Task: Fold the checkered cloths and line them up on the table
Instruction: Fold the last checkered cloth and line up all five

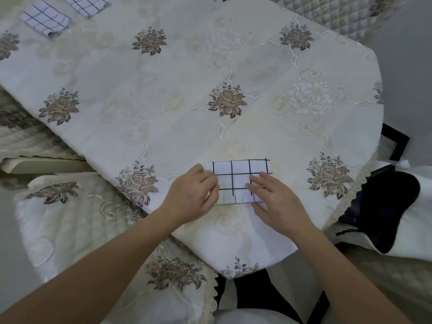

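cloth in work: checkered cloth (236,176), white with dark grid lines, folded to a small rectangle, flat on the worktop (187,90) at 6 o'clock, near the front edge
left hand: left hand (194,195) sits at the cloth's 9 o'clock edge, fingers curled over that edge and gripping it
right hand: right hand (278,199) lies on the cloth's 4 o'clock corner, fingers straight and flat, pressing down, nothing grasped
gap: hands apart, grid squares showing between them
done cloths: near folded cloth (45,18) and far folded cloth (85,3) at 10–11 o'clock of the worktop, just beside each other, not touching, well apart from the cloth in work; far one cut by the frame edge
worktop cover: cream tablecloth (257,66) with embroidered brown roses, hangs over the front edge
surroundings: cushioned chair (70,218) at 8 o'clock with matching rose cover; quilted chair back (327,10) at 1 o'clock; dark fabric item (383,206) at 4 o'clock, off the worktop, can't tell what it is
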Tool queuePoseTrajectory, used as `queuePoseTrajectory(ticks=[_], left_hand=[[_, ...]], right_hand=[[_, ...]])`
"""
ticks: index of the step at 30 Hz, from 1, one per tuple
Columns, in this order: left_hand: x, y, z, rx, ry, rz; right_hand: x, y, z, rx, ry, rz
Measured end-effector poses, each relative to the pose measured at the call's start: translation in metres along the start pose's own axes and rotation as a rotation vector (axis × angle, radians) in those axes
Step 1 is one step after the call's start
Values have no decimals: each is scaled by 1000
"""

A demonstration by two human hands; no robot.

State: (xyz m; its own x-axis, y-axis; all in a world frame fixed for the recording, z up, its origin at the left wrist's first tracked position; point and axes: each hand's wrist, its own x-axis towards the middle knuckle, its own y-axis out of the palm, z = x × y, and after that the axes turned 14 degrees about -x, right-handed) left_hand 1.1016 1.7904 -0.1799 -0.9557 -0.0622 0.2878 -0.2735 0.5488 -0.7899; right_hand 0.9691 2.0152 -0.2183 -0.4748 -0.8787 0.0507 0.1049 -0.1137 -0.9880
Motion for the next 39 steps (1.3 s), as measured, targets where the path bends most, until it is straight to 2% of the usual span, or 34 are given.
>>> queuePoseTrajectory(ticks=[4, 7, 11, 17, 20, 23, 33, 36, 39], left_hand=[[16, 41, -2, 114, -182, 104], [16, 65, -1, 190, -222, 222], [17, 80, 0, 209, -256, 275], [18, 97, 4, 207, -338, 255], [13, 96, 6, 200, -346, 251], [11, 93, 7, 199, -342, 248], [19, 76, 1, 301, -393, 250], [40, 87, -7, 258, -383, 186], [39, 100, -2, 183, -336, 216]], right_hand=[[-11, 12, 1, 22, 1, 39], [-12, 14, 4, 15, 38, -83], [12, 11, 15, -4, 178, -199], [48, 31, 22, -91, 196, 62], [41, 38, 13, -208, 165, 85], [35, 38, -1, -262, 219, 106], [33, 35, -5, -288, 315, 119], [33, 35, -5, -279, 315, 125], [32, 35, -7, -282, 313, 122]])
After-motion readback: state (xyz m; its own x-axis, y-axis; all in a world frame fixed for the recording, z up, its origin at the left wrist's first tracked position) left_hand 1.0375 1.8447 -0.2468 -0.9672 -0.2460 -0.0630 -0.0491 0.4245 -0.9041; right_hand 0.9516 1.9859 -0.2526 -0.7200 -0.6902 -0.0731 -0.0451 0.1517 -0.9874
